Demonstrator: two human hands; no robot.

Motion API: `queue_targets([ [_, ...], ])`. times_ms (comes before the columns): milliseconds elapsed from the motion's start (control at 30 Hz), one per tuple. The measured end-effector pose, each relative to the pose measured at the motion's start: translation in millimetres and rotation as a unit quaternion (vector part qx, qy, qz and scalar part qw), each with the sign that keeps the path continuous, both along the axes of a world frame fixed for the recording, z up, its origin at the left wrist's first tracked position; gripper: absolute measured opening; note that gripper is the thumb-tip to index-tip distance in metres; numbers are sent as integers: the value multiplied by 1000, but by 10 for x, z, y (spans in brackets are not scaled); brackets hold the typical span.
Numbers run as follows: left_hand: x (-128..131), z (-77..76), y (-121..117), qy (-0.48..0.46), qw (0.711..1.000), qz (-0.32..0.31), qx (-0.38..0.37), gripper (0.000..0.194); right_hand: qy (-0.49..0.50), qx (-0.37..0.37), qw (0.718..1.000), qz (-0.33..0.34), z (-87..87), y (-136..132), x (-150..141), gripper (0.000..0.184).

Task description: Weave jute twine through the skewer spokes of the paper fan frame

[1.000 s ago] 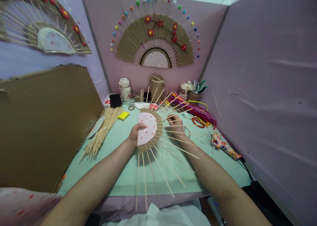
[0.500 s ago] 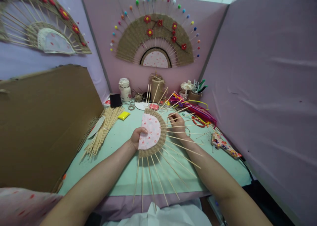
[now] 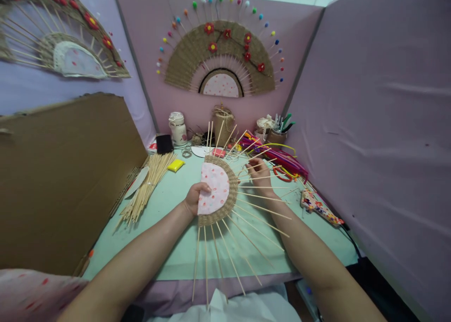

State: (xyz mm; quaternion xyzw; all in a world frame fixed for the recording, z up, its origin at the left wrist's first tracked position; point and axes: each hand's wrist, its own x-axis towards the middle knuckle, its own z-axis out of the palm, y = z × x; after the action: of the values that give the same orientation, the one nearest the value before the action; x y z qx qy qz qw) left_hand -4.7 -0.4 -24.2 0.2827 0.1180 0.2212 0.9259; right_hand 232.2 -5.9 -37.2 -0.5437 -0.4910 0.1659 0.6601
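Observation:
My left hand [image 3: 194,197] grips the straight edge of a half-round fan piece [image 3: 215,188], thumb on its pink dotted fabric. A woven tan cord band [image 3: 233,185] rims the fabric, and thin wooden sticks [image 3: 262,210] fan out from it. My right hand [image 3: 260,175] is beyond the band's right side, among the upper sticks, which partly cross in front of it. Its thumb and fingertips are pinched together; what they hold is too small to make out.
A bundle of sticks [image 3: 150,185] and a yellow packet [image 3: 175,165] lie at left. Behind are a white jar [image 3: 178,128] and a twine spool [image 3: 223,129]. Pipe cleaners [image 3: 278,157], orange-handled scissors [image 3: 282,174] and a patterned glue gun [image 3: 320,208] lie at right. A finished fan [image 3: 192,54] hangs behind.
My right hand has moved a little right, away from the woven band. The fan piece has turned slightly in my left hand, its lower sticks shifting right.

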Motion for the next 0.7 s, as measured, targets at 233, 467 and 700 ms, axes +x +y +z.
queue_targets([
  [233,-28,42,52,-14,999,49,2,54,106,-37,991,72,232,-130,220,31],
  [467,-24,56,74,-23,997,75,-5,58,96,28,987,122,414,-319,397,31],
  [700,-12,29,71,-30,997,65,-6,55,23,140,989,42,433,-348,405,27],
])
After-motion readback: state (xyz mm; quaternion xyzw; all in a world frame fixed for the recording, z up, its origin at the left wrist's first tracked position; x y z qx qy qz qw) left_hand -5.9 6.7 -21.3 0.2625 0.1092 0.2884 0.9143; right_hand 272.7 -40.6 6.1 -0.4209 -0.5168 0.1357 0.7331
